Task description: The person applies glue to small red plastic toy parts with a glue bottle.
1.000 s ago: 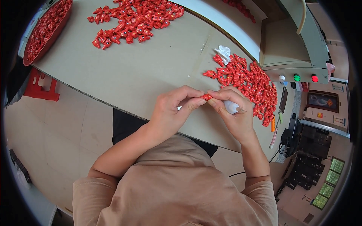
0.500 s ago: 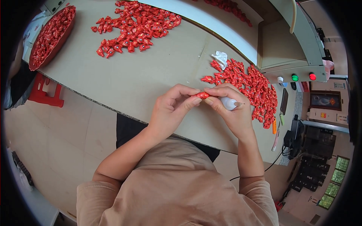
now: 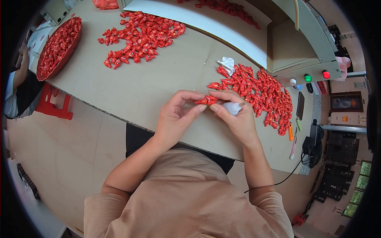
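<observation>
Between the fingertips of both hands is a small red plastic figure (image 3: 206, 100), held above the table. My left hand (image 3: 178, 113) pinches its left end with thumb and forefinger. The thumb and forefinger of my right hand (image 3: 235, 115) grip the other end. Tucked in that same right hand is a small white squeeze bottle (image 3: 231, 108) with a thin tip pointing right. A heap of like red pieces (image 3: 258, 91) lies just beyond my right hand, a crumpled white tissue (image 3: 227, 64) at its far edge. Another pile of red pieces (image 3: 143, 37) is spread further left.
A red basin (image 3: 59, 49) full of red pieces stands at the far left, near another person's arm (image 3: 22, 69). Below it is a red stool (image 3: 55, 104). A metal cabinet (image 3: 305, 71) with lit buttons stands at the back right; an orange cutter (image 3: 290, 132) lies near the right edge.
The red figure has been turned between my fingers, showing more of its side. Both hands stay close together, slightly further left in the picture. The view has shifted a little.
</observation>
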{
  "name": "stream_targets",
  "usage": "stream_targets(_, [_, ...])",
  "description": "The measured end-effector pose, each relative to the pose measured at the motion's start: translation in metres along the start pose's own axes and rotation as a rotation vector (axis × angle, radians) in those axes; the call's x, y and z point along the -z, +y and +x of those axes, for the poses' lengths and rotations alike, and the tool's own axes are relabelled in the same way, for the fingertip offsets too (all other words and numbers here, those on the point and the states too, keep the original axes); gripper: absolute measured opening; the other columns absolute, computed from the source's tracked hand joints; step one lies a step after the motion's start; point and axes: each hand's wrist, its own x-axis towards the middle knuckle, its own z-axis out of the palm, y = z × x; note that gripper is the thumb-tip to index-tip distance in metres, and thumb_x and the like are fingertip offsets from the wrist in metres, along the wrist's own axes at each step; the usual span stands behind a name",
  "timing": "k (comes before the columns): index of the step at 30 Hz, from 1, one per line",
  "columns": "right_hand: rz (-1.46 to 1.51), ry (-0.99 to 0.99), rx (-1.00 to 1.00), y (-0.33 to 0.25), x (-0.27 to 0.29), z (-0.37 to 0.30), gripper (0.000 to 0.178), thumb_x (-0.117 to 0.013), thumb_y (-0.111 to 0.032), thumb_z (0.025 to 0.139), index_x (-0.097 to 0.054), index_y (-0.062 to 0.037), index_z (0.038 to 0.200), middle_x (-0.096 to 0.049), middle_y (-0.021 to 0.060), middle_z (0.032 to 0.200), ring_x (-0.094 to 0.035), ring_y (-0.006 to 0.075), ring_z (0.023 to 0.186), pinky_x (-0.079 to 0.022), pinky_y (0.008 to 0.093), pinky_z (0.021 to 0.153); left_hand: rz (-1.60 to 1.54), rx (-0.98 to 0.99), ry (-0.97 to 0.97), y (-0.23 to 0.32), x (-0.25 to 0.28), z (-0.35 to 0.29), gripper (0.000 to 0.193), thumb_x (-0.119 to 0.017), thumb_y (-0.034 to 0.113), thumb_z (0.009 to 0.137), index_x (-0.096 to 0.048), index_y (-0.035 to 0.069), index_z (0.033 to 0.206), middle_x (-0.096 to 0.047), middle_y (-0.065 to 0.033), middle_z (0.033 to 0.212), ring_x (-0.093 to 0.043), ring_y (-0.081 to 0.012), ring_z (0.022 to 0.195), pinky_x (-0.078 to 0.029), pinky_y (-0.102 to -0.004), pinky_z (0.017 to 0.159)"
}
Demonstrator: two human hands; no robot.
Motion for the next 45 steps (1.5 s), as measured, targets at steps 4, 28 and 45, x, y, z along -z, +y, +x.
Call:
stream_targets(4, [-0.023,0.008,0.056,0.009,0.007,-0.001,0.026,-0.067,-0.004,0.083,-0.066,-0.0013,0.109,-0.062,0.0048,0.101,-0.059,0.0095,0.087,-0.046,0.0229,0.078,0.196,0.045,0.065,0.003,-0.003,-0.008,0.023,-0.062,-0.002,0.087,-0.055,-0.001,0.109,-0.061,-0.0083,0.105,-0.058,-0.0143,0.101,-0.051,-0.0285,0.084])
stream_targets(28, [0.202,-0.035,-0.039,0.018,0.024,-0.007,0.024,-0.066,-0.008,0.087,-0.064,-0.0020,0.110,-0.064,0.0017,0.100,-0.058,0.0079,0.092,-0.047,0.0226,0.081,0.201,0.183,-0.010,0.009,-0.019,0.010,0.023,-0.063,0.007,0.090,-0.063,0.000,0.111,-0.067,-0.0053,0.101,-0.062,-0.0090,0.092,-0.050,-0.0221,0.080])
stream_targets(45, [0.362,-0.068,-0.154,0.027,0.023,-0.004,0.021,-0.066,-0.008,0.087,-0.064,0.0006,0.106,-0.065,0.0027,0.097,-0.061,0.0080,0.088,-0.050,0.0218,0.078,0.195,0.229,-0.036,0.006,-0.011,0.013,0.024,-0.062,0.008,0.090,-0.064,0.000,0.113,-0.068,-0.0048,0.098,-0.061,-0.0079,0.090,-0.049,-0.0220,0.081])
